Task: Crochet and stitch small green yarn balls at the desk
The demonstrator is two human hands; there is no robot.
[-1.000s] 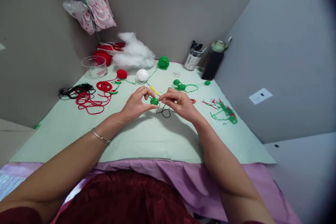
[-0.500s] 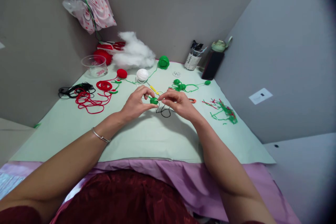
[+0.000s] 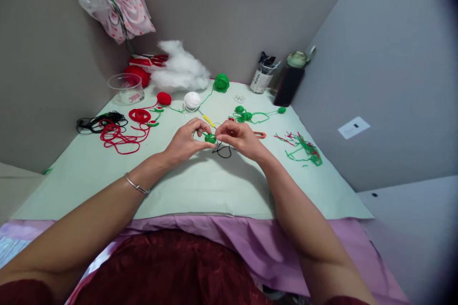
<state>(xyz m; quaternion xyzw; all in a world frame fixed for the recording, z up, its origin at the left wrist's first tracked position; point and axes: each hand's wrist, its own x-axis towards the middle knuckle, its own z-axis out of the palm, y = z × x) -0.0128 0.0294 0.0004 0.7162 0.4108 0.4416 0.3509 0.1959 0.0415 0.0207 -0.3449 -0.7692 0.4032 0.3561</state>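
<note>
Between the thumb and fingers of my left hand (image 3: 183,139) is a small round green crochet piece (image 3: 210,138). My right hand (image 3: 238,137) is closed in a pinch at the piece's right side, on a thin needle (image 3: 215,137) that shows only as a short pale sliver. The rest of the needle is hidden by my fingers. A loop of black yarn (image 3: 224,155) hangs below the two hands onto the table. Just beyond my fingertips lies a yellow-handled crochet hook (image 3: 208,120). An orange tool (image 3: 260,135) lies partly behind my right hand.
Left lie red yarn (image 3: 119,138), black yarn (image 3: 100,123) and a clear tub (image 3: 125,89). White stuffing (image 3: 181,69), a white yarn ball (image 3: 192,100) and a green ball (image 3: 221,83) stand behind. Right are green pieces (image 3: 244,115), yarn scraps (image 3: 307,149) and a bottle (image 3: 290,81).
My right hand has shifted slightly against the green piece, and less of the needle shows. The left hand keeps its hold. The whole view has moved a little.
</note>
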